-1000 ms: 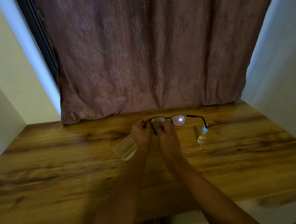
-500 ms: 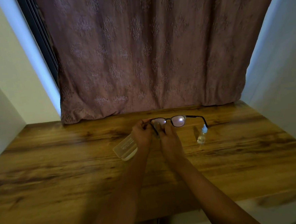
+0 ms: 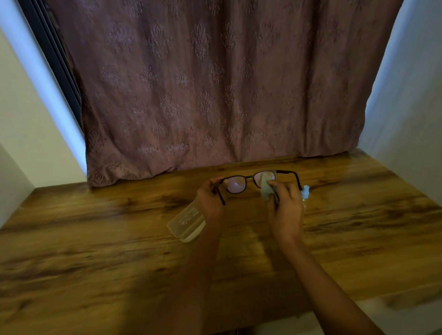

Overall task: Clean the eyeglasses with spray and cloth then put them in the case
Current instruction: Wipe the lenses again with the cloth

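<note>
Wiping the right lens, your right hand (image 3: 285, 210) pinches a pale cloth (image 3: 267, 189) against the eyeglasses (image 3: 252, 182), fingers closed on the fabric with the lens sandwiched in its fold. Your left hand (image 3: 210, 199) grips the frame at its left hinge, thumb and fingertips clamped on the corner where the temple arm meets the front. The glasses are held above the wooden table (image 3: 375, 222), up at twelve o'clock from your wrists, both temples unfolded.

Expect a light, thin frame that flexes if twisted; the lenses look prone to smearing and scratching. Hold it by the rim and hinge, as your left hand does, rather than by the bridge or a temple tip, and keep the rubbing pressure gentle.

A translucent case (image 3: 185, 220) lies on the table at about eight o'clock from the glasses, partly behind your left wrist. A small spray bottle (image 3: 305, 190) stands at four o'clock, just beyond your right hand.
</note>
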